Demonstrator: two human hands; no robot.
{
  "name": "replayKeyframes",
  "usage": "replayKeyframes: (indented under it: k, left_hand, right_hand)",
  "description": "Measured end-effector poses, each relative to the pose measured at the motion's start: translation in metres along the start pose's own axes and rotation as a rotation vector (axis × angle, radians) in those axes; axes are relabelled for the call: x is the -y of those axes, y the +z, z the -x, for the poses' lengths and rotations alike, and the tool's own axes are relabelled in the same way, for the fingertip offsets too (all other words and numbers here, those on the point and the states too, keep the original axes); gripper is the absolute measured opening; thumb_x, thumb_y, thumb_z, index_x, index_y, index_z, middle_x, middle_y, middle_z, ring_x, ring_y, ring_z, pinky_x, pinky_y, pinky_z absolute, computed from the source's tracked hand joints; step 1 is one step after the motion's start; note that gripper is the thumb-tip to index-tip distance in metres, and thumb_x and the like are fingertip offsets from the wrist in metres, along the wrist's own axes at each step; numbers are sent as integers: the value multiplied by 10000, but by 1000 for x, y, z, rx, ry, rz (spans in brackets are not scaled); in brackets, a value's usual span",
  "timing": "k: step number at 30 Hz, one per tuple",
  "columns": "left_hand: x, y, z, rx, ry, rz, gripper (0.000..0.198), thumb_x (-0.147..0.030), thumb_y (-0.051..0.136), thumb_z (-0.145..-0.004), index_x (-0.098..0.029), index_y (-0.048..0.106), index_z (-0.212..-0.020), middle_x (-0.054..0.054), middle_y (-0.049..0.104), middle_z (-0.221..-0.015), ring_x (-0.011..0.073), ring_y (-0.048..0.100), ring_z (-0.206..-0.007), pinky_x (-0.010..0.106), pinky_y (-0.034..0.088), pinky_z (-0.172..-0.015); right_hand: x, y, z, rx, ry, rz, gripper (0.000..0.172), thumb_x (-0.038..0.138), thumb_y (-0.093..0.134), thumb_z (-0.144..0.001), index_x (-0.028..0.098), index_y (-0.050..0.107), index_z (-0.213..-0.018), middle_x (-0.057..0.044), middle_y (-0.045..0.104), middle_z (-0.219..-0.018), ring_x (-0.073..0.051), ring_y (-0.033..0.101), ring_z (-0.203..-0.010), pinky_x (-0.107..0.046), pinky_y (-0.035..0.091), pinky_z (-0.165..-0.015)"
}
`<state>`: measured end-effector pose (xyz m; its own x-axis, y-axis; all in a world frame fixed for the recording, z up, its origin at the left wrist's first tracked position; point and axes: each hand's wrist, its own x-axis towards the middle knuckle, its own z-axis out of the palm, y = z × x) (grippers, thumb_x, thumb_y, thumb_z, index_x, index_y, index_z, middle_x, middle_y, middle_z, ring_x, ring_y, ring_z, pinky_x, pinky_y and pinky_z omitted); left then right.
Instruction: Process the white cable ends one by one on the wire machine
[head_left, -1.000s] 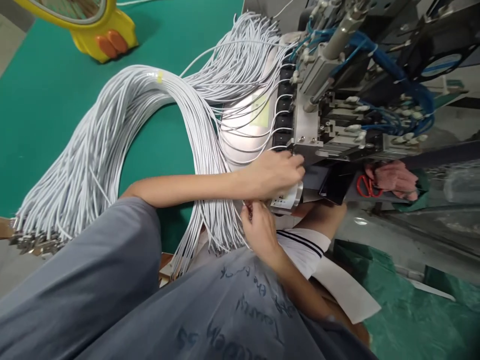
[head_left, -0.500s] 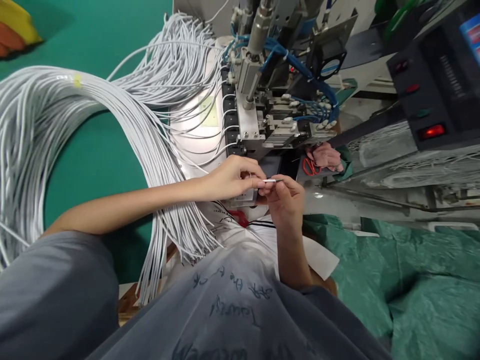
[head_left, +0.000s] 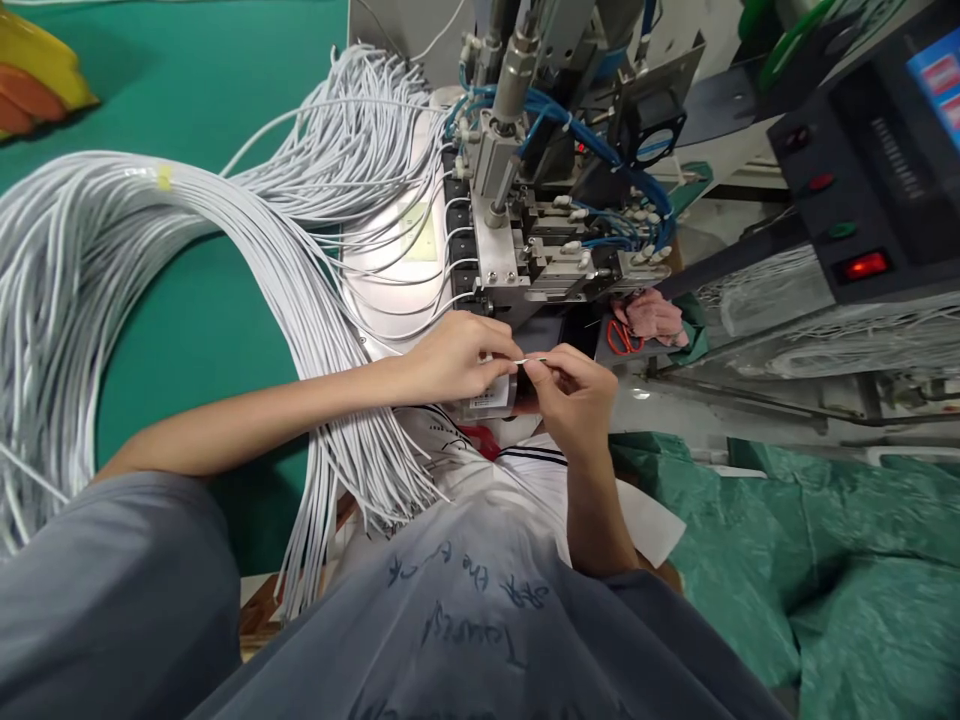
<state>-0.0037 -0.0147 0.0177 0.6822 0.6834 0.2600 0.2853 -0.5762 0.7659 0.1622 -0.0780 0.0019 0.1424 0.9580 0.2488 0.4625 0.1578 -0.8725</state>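
My left hand [head_left: 459, 355] and my right hand [head_left: 572, 392] meet just below the metal machine head [head_left: 525, 250]. Both pinch the end of one thin white cable [head_left: 531, 359], held level between their fingertips. A big bundle of white cables [head_left: 187, 260] arches over the green mat [head_left: 195, 90] from the left and hangs down in front of my chest. Several single cables run from the bundle into black sockets [head_left: 459, 240] on the machine's left side.
A black control box [head_left: 870, 170] with a lit red switch stands at the right. Red-handled scissors [head_left: 616, 337] and a pink cloth [head_left: 654, 315] lie under the machine head. Green plastic sheeting [head_left: 825, 560] covers the lower right. A yellow object [head_left: 37, 70] sits top left.
One second ago my left hand reached up at the machine's edge and my right was lower by the cable ends. They have since come together, both pinching one cable end. The view swung right.
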Motion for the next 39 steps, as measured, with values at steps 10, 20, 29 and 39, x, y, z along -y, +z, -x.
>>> replayKeyframes:
  k: [10,20,29,39]
  left_hand:
    - [10,9,3,-32,-23,-232,195,-237,528,-840,-159,679,-746,16,643,-686,111,542,-639,226,383,-564]
    - [19,6,-3,14,6,-330,161,-201,539,-812,-150,668,-730,19,620,-669,131,536,-658,244,385,-590]
    - [36,-2,-10,217,-42,-411,289,-129,389,-875,-101,676,-890,95,618,-859,121,570,-645,245,397,-571]
    - [44,2,-11,328,-71,-655,299,-111,361,-897,-94,649,-978,118,592,-934,114,562,-592,257,388,-528]
  right_hand:
    - [-2,25,3,-180,-12,79,244,323,547,-836,187,672,-677,21,410,-525,-109,366,-499,-272,322,-497]
    - [-4,16,-16,-9,-7,34,318,247,577,-795,171,502,-495,54,261,-501,-78,275,-470,-260,252,-476]
    - [-43,35,-21,-52,144,-121,230,275,495,-844,165,637,-700,-16,576,-688,-136,519,-660,-264,411,-621]
    - [-74,47,-37,69,359,-299,166,333,589,-736,169,602,-716,3,587,-635,-122,527,-601,-254,434,-594]
